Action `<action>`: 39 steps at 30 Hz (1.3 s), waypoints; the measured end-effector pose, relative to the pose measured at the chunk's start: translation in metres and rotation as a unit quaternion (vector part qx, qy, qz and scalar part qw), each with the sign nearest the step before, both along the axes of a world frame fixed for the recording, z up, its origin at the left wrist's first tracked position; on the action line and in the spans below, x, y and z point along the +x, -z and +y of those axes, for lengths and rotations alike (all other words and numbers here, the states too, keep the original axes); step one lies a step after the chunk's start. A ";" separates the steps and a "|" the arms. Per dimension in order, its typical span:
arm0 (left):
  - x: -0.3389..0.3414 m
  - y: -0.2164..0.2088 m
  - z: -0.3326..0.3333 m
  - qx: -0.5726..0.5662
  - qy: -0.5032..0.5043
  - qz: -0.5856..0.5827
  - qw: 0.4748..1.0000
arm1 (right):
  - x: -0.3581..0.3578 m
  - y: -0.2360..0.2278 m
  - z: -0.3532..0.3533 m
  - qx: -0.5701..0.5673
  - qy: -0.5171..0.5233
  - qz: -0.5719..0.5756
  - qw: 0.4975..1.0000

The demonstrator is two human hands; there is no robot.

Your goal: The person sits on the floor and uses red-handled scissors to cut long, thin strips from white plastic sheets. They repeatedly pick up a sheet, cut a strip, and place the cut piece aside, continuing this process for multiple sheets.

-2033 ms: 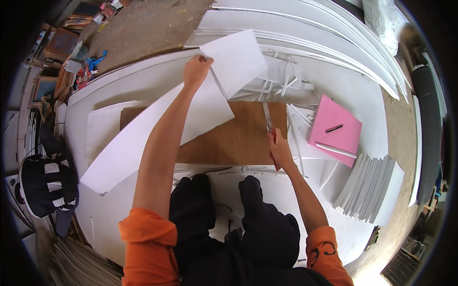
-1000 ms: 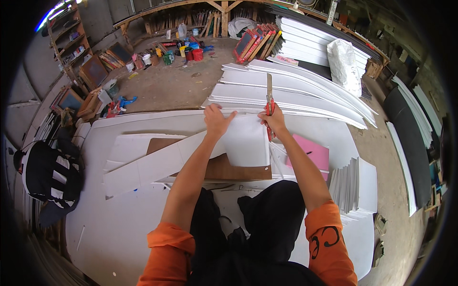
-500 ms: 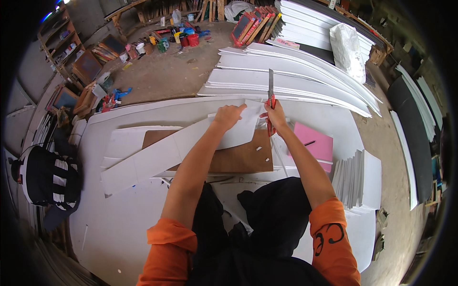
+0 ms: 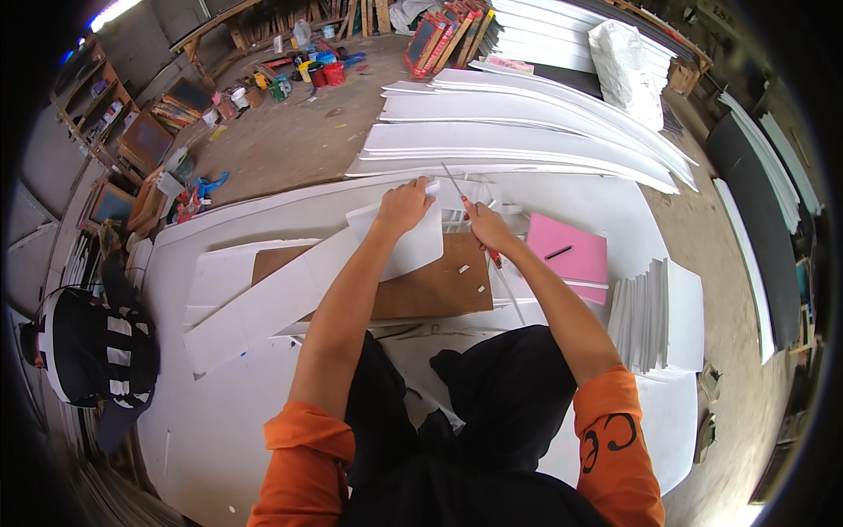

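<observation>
A black pen [image 4: 558,252] lies on the pink panel [image 4: 584,230]. Right of the panel — near it — stands a stack of pale pieces [image 4: 639,316]. Beyond the panel spread large white sheets [image 4: 518,110], and farther behind it rests a white sack [image 4: 628,75]. Well off to its left, across the brown floor [image 4: 281,145], sit paint pots [image 4: 335,74] and wooden shelves [image 4: 98,90].

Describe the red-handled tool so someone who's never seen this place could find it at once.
Start with the large white surface across the middle of the view, then find the brown board lying on it. By that board's far right corner, the right hand grips the tool. Its red handle and long, thin blade set it apart from the flat pink panel to its right.
</observation>
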State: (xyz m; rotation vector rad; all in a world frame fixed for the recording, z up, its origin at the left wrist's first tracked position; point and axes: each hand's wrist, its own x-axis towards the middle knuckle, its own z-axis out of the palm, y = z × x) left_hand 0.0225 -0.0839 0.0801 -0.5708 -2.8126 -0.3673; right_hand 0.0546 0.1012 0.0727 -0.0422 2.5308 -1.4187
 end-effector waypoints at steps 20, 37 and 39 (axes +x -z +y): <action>-0.003 -0.001 0.017 -0.006 -0.028 -0.033 0.999 | 0.041 -0.053 -0.005 0.150 -0.039 0.048 0.987; 0.009 0.004 0.021 0.001 -0.004 -0.006 1.000 | 0.026 -0.055 -0.027 0.177 -0.055 0.022 0.982; 0.012 0.002 0.023 -0.001 -0.001 -0.010 1.000 | 0.017 -0.050 -0.029 0.162 -0.051 -0.026 0.985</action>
